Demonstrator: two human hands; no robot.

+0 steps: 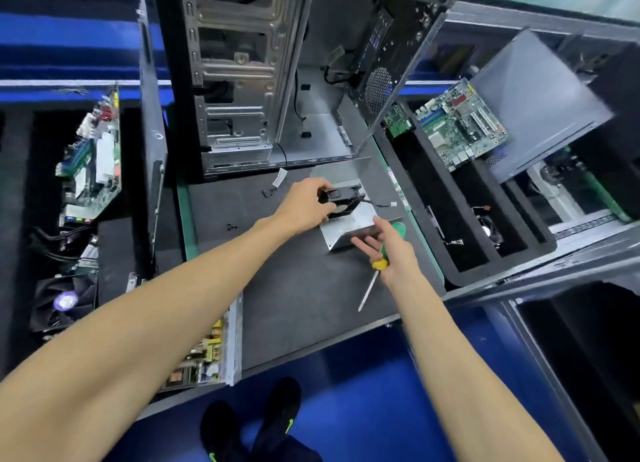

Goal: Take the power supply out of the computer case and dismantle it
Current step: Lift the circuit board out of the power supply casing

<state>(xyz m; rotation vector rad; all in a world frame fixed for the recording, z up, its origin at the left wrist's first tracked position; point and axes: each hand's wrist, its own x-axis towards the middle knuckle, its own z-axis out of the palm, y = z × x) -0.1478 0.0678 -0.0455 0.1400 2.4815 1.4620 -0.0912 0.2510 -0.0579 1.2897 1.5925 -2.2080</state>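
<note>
The open computer case [242, 81] stands upright at the back of the dark work mat, its inside bare metal. In front of it lies the grey metal cover of the power supply [349, 224]. My left hand [301, 205] grips a black fan [341, 198] just above that cover; a thin cable with a small white plug [393, 204] trails from the fan. My right hand [394, 250] holds a screwdriver with a green and yellow handle [382, 257], blade pointing toward me, while its fingers touch the cover's near edge. The power supply's circuit board in its tray [207, 351] lies at the mat's near left.
Foam bins flank the mat: motherboards [93, 164] and fans [62, 302] on the left, a motherboard [460, 126] and a case side panel [540, 105] on the right. Small black screws [231, 226] and a connector [266, 192] lie on the mat. My shoes [256, 423] show below on blue floor.
</note>
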